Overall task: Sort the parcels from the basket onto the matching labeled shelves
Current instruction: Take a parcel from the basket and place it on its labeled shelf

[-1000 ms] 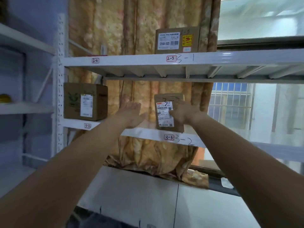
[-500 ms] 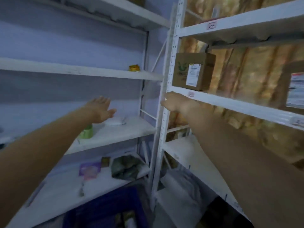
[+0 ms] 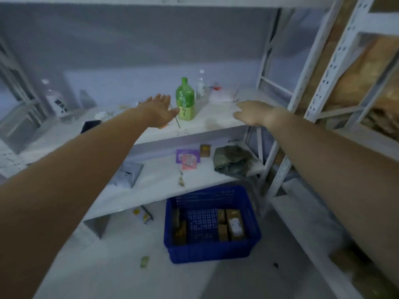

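White shelving [image 3: 216, 126] rises behind and above the blue basket [image 3: 209, 253]. A second rack [image 3: 319, 83] stands up-right of the basket; no labels are readable on it here. The basket sits on the floor at the foot of the shelving, probably so both racks are within reach.

Both arms stretch out high above the basket.
- **Left hand** [image 3: 159, 111]: above-left of the basket, fingers straight and spread, holding nothing.
- **Right hand** [image 3: 252, 115]: above-right of the basket, fingers loose, nothing in it.

Judgement: with both hands empty, the next step is another pick, so the hands must come down to the basket.

An olive bag [image 3: 232, 164] lies on the shelf just above the basket. The parcels [image 3: 235, 226] are brown boxes inside the basket, lined along its side walls with the middle bare. One has its white label facing up.

A green bottle [image 3: 185, 100] stands far above the basket, just beside the left hand. It looks like clutter, not a parcel.
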A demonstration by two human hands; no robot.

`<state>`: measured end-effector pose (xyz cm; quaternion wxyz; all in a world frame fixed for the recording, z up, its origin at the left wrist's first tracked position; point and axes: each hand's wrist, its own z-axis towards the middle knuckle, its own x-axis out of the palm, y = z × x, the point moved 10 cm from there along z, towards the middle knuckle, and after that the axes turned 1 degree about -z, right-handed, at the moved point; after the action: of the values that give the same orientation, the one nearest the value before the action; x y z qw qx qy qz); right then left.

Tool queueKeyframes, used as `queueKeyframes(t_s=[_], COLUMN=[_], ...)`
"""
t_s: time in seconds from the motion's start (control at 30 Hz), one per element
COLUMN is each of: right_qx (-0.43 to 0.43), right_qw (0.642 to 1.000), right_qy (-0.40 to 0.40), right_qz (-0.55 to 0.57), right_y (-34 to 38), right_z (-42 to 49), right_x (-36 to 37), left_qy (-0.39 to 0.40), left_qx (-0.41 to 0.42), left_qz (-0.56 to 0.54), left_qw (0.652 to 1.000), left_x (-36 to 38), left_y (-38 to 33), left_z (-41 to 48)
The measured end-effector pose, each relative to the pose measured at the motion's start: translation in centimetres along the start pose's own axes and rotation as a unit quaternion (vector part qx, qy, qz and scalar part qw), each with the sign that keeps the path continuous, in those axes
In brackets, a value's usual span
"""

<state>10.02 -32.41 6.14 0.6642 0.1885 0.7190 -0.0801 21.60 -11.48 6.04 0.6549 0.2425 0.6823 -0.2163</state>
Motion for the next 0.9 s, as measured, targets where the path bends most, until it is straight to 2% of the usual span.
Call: queueKeyframes(t_s=[0.13, 0.27, 0.43, 0.6, 0.73, 0.9], right_qx=[0.037, 0.065, 0.113, 0.180, 0.234, 0.290], right_qw=[0.996, 0.983, 0.942, 0.908, 0.894, 0.834], right_qy=[0.077, 0.161, 0.294, 0.348, 0.342, 0.402], right_qz=[0.038, 0.058, 0.113, 0.147, 0.169, 0.242], right_y=[-2.5, -5.7, -11.7, -18.8, -24.1, -27.4], right_z=[3.1, 3.8, 3.9, 5.3, 8.0, 10.1], right_x=[10.4, 22.0, 37.3, 49.3, 57.9, 73.8], left_qy=[0.066, 0.171, 0.285, 0.384, 0.418, 0.479], left_qx=[0.018, 0.023, 0.014, 0.030, 0.032, -0.006], left_qz=[-0.024, -0.133, -0.167, -0.139, -0.213, -0.294], left_qw=[0.997, 0.976, 0.944, 0.912, 0.882, 0.827], left_x=[10.2, 22.9, 39.2, 52.4, 61.0, 76.1], left_y=[0.1, -2.4, -6.4, -12.5, -17.1, -21.9], left_z=[3.7, 5.7, 7.6, 10.4, 12.8, 14.2])
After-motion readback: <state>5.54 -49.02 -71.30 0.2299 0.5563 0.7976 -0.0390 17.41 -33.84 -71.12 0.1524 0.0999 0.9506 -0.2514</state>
